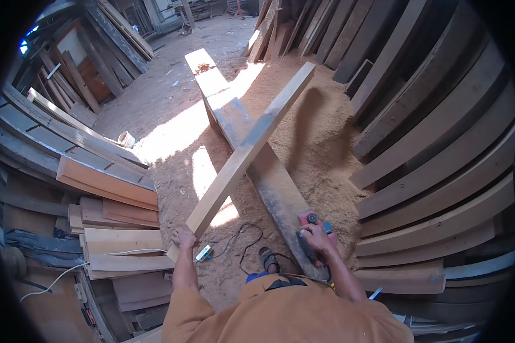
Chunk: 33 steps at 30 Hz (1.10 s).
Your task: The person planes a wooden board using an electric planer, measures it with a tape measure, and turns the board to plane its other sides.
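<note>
A long squared wooden beam (226, 182) lies slantwise across a narrow plank bench (280, 191), its far end raised to the upper right. My left hand (183, 235) is closed round the beam's near end at lower left. On the bench's near end sits a red and dark electric hand planer (310, 218). My right hand (317, 237) wraps its handle; part of the tool is hidden under my hand and forearm.
A white power-strip socket (203, 253) with a black cord (243, 243) lies on the sawdust-covered ground near my foot (269, 260). Stacked boards (126, 248) line the left; long planks (435, 154) lean along the right. A white bucket (126, 139) lies farther left.
</note>
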Available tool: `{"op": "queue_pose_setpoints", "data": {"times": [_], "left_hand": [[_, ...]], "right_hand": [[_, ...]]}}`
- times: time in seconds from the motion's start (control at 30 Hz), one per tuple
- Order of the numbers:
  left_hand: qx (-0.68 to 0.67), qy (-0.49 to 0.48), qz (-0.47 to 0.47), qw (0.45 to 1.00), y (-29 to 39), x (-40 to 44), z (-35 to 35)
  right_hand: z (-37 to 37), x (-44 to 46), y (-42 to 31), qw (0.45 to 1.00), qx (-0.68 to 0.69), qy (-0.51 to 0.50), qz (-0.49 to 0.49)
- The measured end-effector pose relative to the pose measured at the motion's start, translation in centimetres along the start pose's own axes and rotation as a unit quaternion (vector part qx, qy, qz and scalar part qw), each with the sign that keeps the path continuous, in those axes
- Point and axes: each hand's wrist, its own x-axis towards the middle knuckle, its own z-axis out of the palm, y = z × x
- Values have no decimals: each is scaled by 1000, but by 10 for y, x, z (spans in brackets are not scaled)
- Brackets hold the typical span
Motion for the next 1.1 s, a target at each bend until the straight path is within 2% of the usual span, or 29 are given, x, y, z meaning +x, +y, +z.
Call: {"op": "queue_pose_setpoints", "data": {"times": [0.1,0.13,0.23,0.27,0.33,0.4,0.57,0.67,0.73,0.87,0.97,1.1], "left_hand": [[-51,-11,-40,998,1,37,12],[-77,-46,-44,995,4,33,-4],[-84,-109,-73,988,14,19,-51],[-99,-109,-83,986,17,19,-59],[-119,-82,-97,985,12,27,-56],[-130,-29,-100,986,9,42,-41],[-152,-26,-86,984,2,54,-79],[-143,-30,-88,985,16,58,-102],[-146,-54,-75,985,37,59,-111],[-99,3,-22,995,90,48,-112],[-113,35,-21,993,89,61,-100],[-132,31,-2,991,74,95,-79]], "right_hand": [[-26,-11,-27,1000,15,18,-7],[-32,-14,-38,1000,22,16,-10],[-25,5,12,995,95,33,-9],[-29,4,5,993,115,31,16],[-41,-4,-21,986,154,29,64],[-39,8,2,991,125,28,35],[-35,16,-21,991,122,31,39],[-29,33,-1,999,36,22,-20],[-25,38,-1,999,26,18,-36],[-28,36,-36,1000,-5,-15,-14],[-31,36,-43,1000,2,-21,-1],[-33,42,-31,1000,26,3,-17]]}}
